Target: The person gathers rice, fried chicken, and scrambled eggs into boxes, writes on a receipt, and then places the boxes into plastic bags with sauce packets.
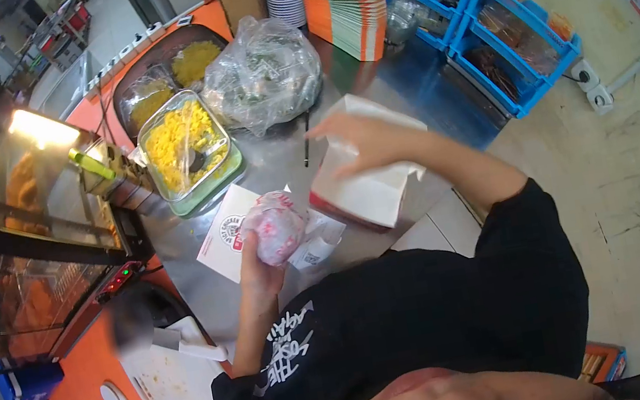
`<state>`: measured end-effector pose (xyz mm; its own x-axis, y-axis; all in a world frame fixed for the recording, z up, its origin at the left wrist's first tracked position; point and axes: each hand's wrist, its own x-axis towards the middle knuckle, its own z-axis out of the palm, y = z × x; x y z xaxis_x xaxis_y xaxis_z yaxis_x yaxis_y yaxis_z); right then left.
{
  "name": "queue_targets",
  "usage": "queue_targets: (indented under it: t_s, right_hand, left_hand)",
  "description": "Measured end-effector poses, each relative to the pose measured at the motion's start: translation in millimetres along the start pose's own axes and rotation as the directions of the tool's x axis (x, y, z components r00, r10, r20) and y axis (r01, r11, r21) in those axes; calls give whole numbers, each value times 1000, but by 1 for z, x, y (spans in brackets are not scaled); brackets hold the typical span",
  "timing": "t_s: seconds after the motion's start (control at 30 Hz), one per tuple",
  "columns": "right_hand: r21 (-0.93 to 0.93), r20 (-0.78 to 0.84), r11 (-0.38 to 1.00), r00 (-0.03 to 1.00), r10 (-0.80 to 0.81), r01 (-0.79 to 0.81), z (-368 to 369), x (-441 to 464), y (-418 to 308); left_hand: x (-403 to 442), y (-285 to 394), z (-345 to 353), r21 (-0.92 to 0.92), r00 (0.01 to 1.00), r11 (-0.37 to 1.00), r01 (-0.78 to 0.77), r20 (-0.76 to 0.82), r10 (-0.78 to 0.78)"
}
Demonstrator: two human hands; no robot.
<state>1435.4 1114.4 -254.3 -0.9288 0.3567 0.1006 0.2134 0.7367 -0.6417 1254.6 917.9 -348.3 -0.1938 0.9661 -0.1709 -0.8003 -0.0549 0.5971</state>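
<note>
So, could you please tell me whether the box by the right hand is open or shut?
Open: the box shows its white inside, with no lid closed over it, though the right hand hides part of it.

The wrapped bundle (278,227) is a chunky, roundish thing in crinkly whitish paper with pinkish-red print, all closed up and gripped in the left hand (256,259). The box (365,191) is sitting open on the tabletop (271,157), plain white inside with some red along its outer side, kinda angled, and the right hand (365,142), pretty blurry, is over it.
</note>
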Motion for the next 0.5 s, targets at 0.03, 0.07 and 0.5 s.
queue_targets:
  t_s: [0.03,0.07,0.5]
  right_hand:
    - [-20,5,972,972,-235,235,23,5,-16]
    - [-230,98,919,948,-304,319,31,3,-48]
    - [773,162,619,987,21,-141,35,-7,4]
  left_hand:
    - [6,-6,-2,66,997,997,37,66,-41]
    - [10,-12,-1,71,995,996,58,73,-63]
    - [30,-80,30,76,991,988,135,12,-136]
